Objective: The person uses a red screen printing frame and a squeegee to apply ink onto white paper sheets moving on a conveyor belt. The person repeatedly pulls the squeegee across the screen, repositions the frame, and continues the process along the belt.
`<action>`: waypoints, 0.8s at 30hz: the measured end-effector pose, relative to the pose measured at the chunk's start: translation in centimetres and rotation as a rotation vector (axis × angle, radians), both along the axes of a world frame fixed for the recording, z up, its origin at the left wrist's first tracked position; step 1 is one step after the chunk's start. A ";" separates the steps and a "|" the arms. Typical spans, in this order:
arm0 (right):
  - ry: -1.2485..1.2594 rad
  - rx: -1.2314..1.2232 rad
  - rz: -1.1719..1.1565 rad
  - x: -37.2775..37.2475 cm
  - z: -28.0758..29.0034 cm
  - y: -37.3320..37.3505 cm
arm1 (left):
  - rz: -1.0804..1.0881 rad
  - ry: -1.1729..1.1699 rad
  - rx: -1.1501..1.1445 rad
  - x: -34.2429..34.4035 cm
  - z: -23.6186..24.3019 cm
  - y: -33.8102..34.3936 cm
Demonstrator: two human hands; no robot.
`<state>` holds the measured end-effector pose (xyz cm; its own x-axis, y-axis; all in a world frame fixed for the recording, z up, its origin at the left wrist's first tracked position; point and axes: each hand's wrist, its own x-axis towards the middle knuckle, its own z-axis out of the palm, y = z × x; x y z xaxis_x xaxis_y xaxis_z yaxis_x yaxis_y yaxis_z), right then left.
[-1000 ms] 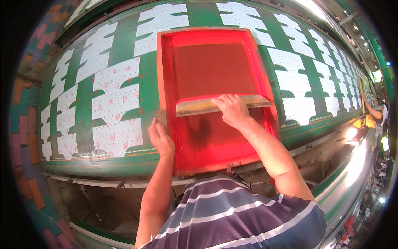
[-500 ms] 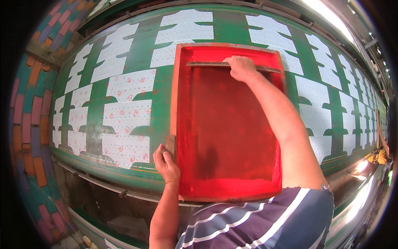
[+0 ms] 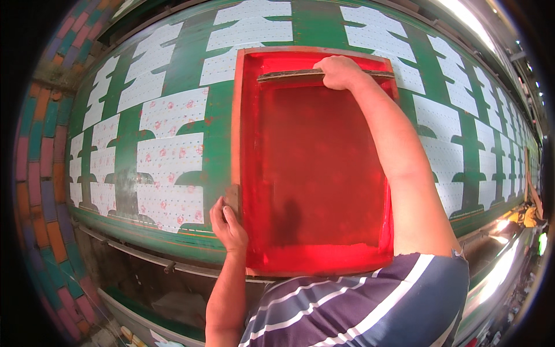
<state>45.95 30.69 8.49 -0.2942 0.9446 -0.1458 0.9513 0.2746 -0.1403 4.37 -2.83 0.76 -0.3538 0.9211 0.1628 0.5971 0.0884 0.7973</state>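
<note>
A wooden-framed printing screen (image 3: 236,133) lies on the long green table, its mesh (image 3: 324,173) coated in dark red with bright red ink round the borders. My right hand (image 3: 340,72) is closed over the top edge of a long squeegee (image 3: 283,74), which lies across the screen near its far end. At the screen's near left side, my left hand (image 3: 230,231) has its fingers curled against a small wooden block (image 3: 232,198) on the frame. Its thumb overlaps the block. Ink under the squeegee blade is mostly hidden.
White cut fabric pieces (image 3: 170,156) lie in rows on the green table (image 3: 217,168); those to the left carry pink flower prints, those to the right (image 3: 439,147) show only small dots. A rail (image 3: 144,256) runs along the near edge. Coloured bricks (image 3: 49,196) pave the left.
The squeegee and my right hand sit slightly nearer the screen's far end. The whole view has shifted a little; my left hand stays by the block.
</note>
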 end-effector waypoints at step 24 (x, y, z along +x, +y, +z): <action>0.068 -0.145 -0.078 -13.5 2.4 -44.8 | -0.082 -0.240 0.152 -1.1 -2.6 0.6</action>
